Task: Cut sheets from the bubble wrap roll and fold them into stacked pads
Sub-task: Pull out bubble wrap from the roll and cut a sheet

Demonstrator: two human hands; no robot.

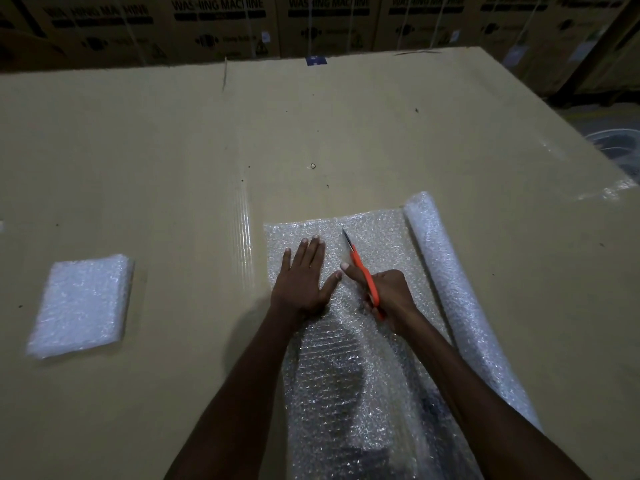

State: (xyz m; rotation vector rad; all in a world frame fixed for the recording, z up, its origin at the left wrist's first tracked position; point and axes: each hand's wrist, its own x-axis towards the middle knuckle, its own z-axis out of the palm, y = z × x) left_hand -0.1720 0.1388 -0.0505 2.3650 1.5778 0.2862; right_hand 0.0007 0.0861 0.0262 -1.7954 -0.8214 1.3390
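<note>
Cutting bubble wrap on a cardboard top.
Left hand [304, 275] flat, fingers straight, pressing the sheet [346, 341]; right hand [388, 292] clenched round the orange cutter [363, 275], blade tip on the sheet. Roll [450, 292] just right, near end cut off. Folded pad [81, 306] far left. Background boxes [221, 26] dim.

Left hand [304, 275] flat on sheet [346, 358]; right hand [388, 294] grips cutter [363, 275].

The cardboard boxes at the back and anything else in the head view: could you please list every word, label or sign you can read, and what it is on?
"WASHING MACHINE": printed in dark capitals on the cardboard boxes along the back, repeated on several.
Smaller print and symbols under those words: too dark and blurred to read.
Blue label at the far edge of the cardboard sheet: too small to read.
</note>
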